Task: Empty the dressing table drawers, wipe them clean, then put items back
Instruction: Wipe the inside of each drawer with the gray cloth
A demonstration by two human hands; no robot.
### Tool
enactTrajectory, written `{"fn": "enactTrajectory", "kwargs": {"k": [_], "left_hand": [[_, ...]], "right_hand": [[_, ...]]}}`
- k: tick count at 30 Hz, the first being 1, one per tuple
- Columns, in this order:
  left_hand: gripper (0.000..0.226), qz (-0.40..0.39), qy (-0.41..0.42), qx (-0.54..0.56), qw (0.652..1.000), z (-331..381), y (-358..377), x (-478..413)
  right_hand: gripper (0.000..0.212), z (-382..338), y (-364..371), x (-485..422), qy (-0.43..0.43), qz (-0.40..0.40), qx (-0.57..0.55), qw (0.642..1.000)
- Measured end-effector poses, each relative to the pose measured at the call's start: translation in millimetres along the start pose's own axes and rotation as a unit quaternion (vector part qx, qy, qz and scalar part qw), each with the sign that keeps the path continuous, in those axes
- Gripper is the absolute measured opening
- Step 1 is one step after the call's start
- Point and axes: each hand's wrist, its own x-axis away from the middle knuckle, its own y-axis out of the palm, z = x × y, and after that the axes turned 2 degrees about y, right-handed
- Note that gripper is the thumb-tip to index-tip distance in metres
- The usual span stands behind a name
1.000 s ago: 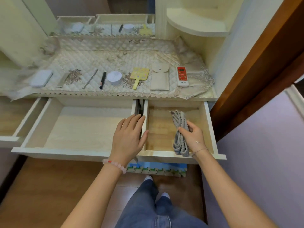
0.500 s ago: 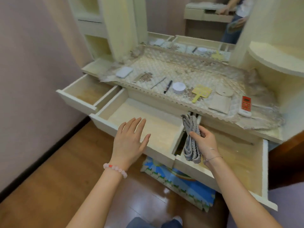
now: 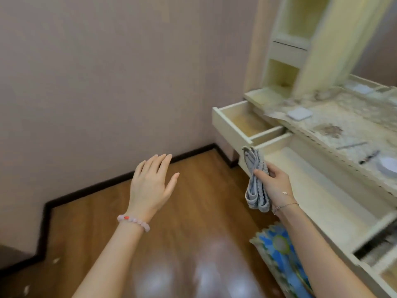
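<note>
Right hand (image 3: 274,183) is holding the folded grey cloth (image 3: 256,179) upright, grip wrapped round its middle with the thumb across the front. The bundle is sitting in front of the corner where the small drawer (image 3: 227,127) and wide drawer (image 3: 311,186) meet. Can't tell if it's touching. Folded thick like that, it's probably serving as a firm wiping pad.

Left hand (image 3: 150,186) is hovering over the wooden floor (image 3: 193,222), grip fully open, fingers straight, holding nothing, well apart from the furniture.

Both drawers are standing open and showing bare bottoms, so emptying is looking done and wiping is looking like the step in hand. Items are waiting on the quilted cover (image 3: 354,125) over the bench (image 3: 256,95): a white square pad (image 3: 299,114), plus thin pieces too blurred to name.

Room: open floor is lying between the small drawer's front and the wall (image 3: 107,82). The cover's edge is overhanging the drawer backs, so going in from above and the front is looking easiest. Blue mat (image 3: 279,250) is lying below the wide drawer.
</note>
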Motion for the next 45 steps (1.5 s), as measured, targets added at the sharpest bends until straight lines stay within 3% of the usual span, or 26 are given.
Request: {"fn": "enactTrajectory", "kwargs": {"k": [6, 16, 25, 34, 40, 45], "left_hand": [[0.056, 0.004, -0.115, -0.043, 0.992, -119, -33, 49], [0.056, 0.030, -0.303, -0.103, 0.947, -248, -63, 108], [0.057, 0.032, -0.477, -0.174, 0.861, -354, -82, 130], [0.057, 0.036, -0.612, -0.217, 0.760, -420, -99, 161], [0.055, 0.040, -0.673, -0.228, 0.702, -458, -104, 190], [0.054, 0.039, -0.700, -0.233, 0.674, -507, -109, 218]], "right_hand": [[0.031, -15, 148, 8, -0.024, -0.131, 0.015, 0.991], [0.026, -25, 350, 0, -0.032, -0.334, 0.055, 0.940], [0.030, -46, 560, -12, -0.029, -0.511, 0.056, 0.857], [0.027, -51, 729, 33, -0.030, -0.666, 0.091, 0.740], [0.025, -41, 810, 76, -0.046, -0.728, 0.118, 0.674], [0.023, -29, 877, 115, -0.052, -0.752, 0.143, 0.642]]}}
